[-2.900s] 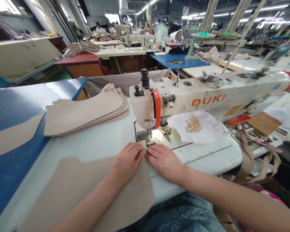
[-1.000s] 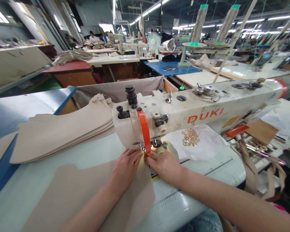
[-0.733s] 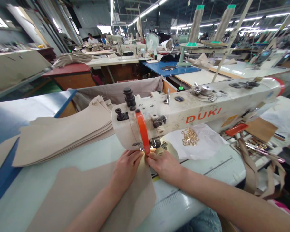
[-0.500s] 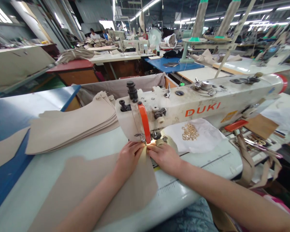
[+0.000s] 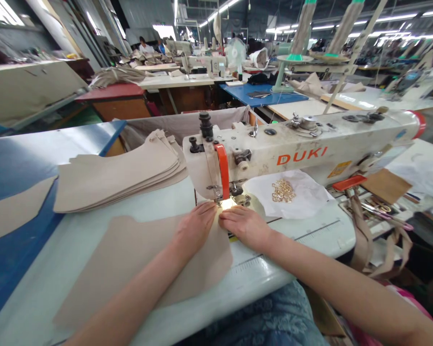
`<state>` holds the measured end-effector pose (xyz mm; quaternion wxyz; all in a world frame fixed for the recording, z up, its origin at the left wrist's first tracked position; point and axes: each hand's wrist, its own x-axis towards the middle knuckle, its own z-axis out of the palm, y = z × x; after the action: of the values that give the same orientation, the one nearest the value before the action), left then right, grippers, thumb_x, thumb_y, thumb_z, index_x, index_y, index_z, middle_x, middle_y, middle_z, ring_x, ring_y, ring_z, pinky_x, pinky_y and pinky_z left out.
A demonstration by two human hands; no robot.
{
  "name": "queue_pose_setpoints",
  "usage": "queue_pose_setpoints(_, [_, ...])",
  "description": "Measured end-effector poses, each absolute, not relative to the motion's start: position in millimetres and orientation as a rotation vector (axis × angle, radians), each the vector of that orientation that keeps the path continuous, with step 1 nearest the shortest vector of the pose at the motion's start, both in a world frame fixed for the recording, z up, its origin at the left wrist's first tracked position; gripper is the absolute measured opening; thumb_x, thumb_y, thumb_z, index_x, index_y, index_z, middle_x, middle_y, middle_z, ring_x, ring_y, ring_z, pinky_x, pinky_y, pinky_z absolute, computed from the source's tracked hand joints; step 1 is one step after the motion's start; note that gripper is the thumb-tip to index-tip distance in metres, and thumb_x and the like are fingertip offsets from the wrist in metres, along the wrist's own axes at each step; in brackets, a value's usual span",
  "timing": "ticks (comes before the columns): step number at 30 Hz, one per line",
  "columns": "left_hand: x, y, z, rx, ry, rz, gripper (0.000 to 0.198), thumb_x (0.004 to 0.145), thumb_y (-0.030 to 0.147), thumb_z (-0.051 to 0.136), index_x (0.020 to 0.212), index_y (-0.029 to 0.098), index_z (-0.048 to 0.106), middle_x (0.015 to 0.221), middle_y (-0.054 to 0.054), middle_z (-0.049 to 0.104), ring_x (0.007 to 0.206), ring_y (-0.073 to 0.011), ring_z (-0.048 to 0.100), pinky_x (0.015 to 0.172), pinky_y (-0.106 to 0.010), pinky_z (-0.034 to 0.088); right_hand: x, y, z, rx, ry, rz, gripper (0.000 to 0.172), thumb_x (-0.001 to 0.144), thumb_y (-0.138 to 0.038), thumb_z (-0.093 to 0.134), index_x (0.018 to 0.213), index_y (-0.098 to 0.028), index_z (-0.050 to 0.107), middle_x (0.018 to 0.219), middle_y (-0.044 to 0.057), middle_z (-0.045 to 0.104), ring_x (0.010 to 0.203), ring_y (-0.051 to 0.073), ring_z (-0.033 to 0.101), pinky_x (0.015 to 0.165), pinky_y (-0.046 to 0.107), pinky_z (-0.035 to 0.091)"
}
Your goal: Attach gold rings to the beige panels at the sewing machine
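Observation:
A flat beige fabric piece [image 5: 130, 254] lies on the pale sewing table and runs up to the needle area of a white sewing machine [image 5: 260, 151]. My left hand [image 5: 197, 223] rests on this piece, fingers together and their tips left of the presser foot. On the opposite side, my right hand [image 5: 245, 226] has its fingers bent and close together at the fabric's right edge. Both sets of fingertips hold the cloth just in front of the lit needle area. The thumbs and the edge under the fingers are mostly hidden. An orange guard [image 5: 222, 170] stands above them.
A stack of cut beige pieces [image 5: 119, 175] lies behind at the left. Gold-coloured metal rings [image 5: 283, 191] sit on a white sheet [image 5: 306, 199] under the machine arm. Scissors [image 5: 386, 215] and hanging beige straps [image 5: 362, 235] are at the right.
The view has shifted slightly. The fabric's near end has moved up towards the needle, and less of it shows in front. Both hands stay by the presser foot.

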<state>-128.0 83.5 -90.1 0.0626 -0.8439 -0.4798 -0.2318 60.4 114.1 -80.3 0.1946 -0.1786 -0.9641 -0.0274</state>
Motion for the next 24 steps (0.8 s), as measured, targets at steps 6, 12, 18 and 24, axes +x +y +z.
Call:
queue_pose_setpoints(6, [-127.4,83.0,-88.9,-2.560,-1.433,-0.659,0.032,0.093,0.016,0.032,0.095,0.016,0.064,0.098,-0.008,0.069,0.101,-0.0183,0.061,0.092,-0.033,0.051,59.4,113.6,-79.3,-0.536,-2.715,-0.052,0.015,0.092,-0.017,0.051,0.085,-0.015,0.064,0.098,0.006,0.067,0.090,0.018,0.060,0.085,0.031,0.045])
queue_pose_setpoints(12, [-128.5,83.7,-90.3,-2.555,-1.490,-0.658,0.033,0.094,0.018,0.031,0.099,0.016,0.063,0.102,-0.008,0.069,0.103,-0.0186,0.061,0.092,-0.034,0.051,57.9,113.8,-75.5,-0.568,-2.751,-0.042,0.014,0.092,-0.018,0.052,0.085,-0.015,0.064,0.098,0.006,0.068,0.092,0.018,0.060,0.087,0.030,0.045])
queue_pose_setpoints(18, [-126.4,85.8,-86.1,-2.556,-1.575,-0.666,0.033,0.094,0.021,0.030,0.099,0.017,0.063,0.102,-0.009,0.068,0.100,-0.0197,0.062,0.090,-0.035,0.052,57.8,114.5,-74.9,-0.582,-2.740,-0.018,0.011,0.090,-0.017,0.054,0.087,-0.014,0.064,0.102,0.007,0.067,0.095,0.018,0.060,0.087,0.031,0.046])
queue_pose_setpoints(24, [-126.9,87.9,-86.3,-2.579,-1.620,-0.692,0.031,0.093,0.021,0.032,0.096,0.017,0.063,0.098,-0.008,0.068,0.095,-0.0192,0.063,0.086,-0.033,0.053,57.5,116.3,-75.9,-0.586,-2.740,-0.014,0.011,0.091,-0.017,0.054,0.088,-0.014,0.064,0.104,0.007,0.067,0.095,0.018,0.060,0.085,0.031,0.047])
